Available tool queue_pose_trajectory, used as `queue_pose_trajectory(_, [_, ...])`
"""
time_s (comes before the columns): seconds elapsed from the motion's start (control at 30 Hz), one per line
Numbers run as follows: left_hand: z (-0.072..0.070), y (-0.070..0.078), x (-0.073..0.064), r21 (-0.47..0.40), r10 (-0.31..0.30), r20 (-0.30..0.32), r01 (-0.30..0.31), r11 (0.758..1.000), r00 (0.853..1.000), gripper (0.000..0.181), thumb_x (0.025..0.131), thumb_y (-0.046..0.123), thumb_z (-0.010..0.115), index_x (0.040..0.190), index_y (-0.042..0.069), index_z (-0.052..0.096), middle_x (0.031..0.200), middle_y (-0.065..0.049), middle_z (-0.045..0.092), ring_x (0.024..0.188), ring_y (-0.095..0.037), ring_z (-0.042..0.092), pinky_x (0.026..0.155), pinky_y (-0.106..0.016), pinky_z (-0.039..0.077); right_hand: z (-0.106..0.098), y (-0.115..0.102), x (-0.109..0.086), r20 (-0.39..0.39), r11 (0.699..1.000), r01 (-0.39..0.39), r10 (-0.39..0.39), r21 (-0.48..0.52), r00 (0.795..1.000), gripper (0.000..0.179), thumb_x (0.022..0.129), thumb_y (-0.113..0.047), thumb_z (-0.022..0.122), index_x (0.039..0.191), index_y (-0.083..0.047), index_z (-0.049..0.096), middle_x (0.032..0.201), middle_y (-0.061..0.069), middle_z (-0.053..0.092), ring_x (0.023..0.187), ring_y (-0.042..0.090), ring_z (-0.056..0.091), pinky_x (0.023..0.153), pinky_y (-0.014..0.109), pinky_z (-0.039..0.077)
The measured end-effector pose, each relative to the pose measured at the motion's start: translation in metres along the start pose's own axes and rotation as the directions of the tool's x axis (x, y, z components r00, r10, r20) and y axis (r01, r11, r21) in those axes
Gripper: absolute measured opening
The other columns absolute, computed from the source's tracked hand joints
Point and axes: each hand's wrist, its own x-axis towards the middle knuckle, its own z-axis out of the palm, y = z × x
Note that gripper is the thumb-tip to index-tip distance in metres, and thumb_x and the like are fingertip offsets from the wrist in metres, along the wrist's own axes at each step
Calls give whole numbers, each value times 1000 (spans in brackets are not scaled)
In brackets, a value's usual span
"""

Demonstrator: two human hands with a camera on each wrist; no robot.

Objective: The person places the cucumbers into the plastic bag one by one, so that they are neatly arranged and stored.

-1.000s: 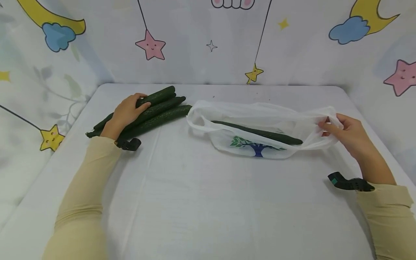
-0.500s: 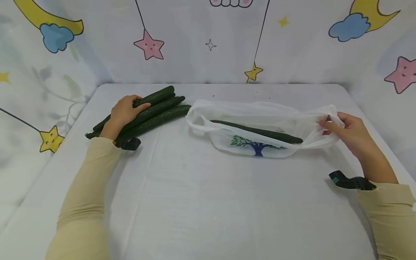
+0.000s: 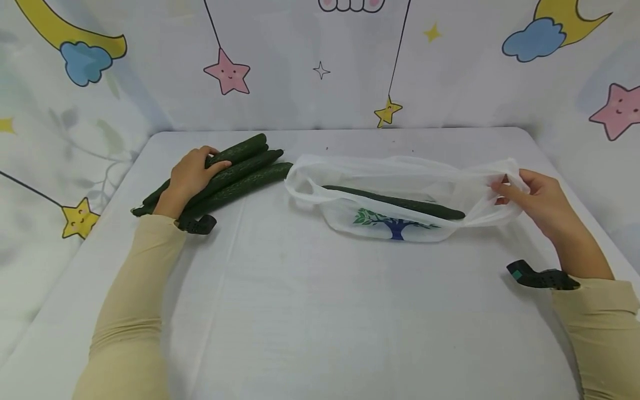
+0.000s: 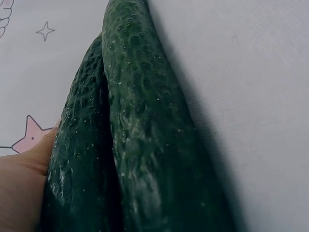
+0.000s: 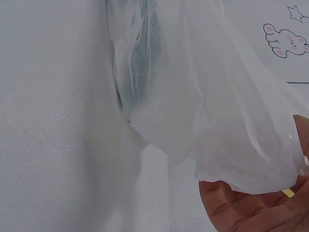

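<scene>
Several dark green cucumbers (image 3: 245, 183) lie in a slanted pile at the back left of the table. My left hand (image 3: 189, 176) grips the upper cucumber (image 3: 242, 151), its thumb across the near side. Two bumpy cucumbers (image 4: 145, 111) fill the left wrist view, the hand partly hidden behind them. At the right, my right hand (image 3: 547, 205) pinches the gathered end of a white plastic bag (image 3: 370, 166) with a tree print. One cucumber (image 3: 400, 203) lies in the bag's open side. In the right wrist view, the thin bag (image 5: 231, 92) hangs over the curled fingers (image 5: 251, 212).
A white cloth (image 3: 310, 311) covers the table. Behind it stands a white backdrop (image 3: 285, 100) printed with stars, moons and clouds. The bag's left end nearly meets the tips of the piled cucumbers. A dark wrist camera (image 3: 540, 276) sits on the right wrist.
Both hands keep their holds, and the cucumbers and bag stay almost still. Only the head view shifts slightly.
</scene>
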Motion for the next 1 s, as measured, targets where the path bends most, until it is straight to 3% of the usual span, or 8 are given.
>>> queue_pose_trajectory(0.3, [3,-3,-4,-34,25,-95,-29,999,995,66,99,50,49,140,-1,41,129,-34,44,111,-50,47,89,-64,39,1,-1,1,11,1000,-14,14,-3,1000,16,98,-23,60,110,-31,66,91,-26,60,87,-2,55,73,10,40])
queue_pose_trajectory(0.6, [3,3,-2,-34,56,-109,-60,998,993,62,99,45,52,140,-2,43,132,-32,41,111,-48,47,90,-62,40,1,2,0,12,999,-40,40,-33,999,23,100,-28,57,121,-22,63,92,-27,58,97,3,48,77,20,36])
queue_pose_trajectory(0.87, [3,6,1,30,60,-163,-56,998,985,61,99,43,54,138,-4,47,127,-31,55,109,-48,54,87,-59,45,0,2,-1,0,999,-35,35,-28,999,22,98,-29,61,119,-23,64,91,-25,60,96,3,48,75,15,38])
queue_pose_trajectory(1.0, [3,6,2,45,77,-181,-70,997,980,61,98,43,55,137,-3,48,129,-28,55,110,-47,55,90,-58,44,0,0,0,-5,1000,-13,12,-9,1000,18,97,-25,62,115,-25,66,92,-25,61,93,2,51,73,10,41])
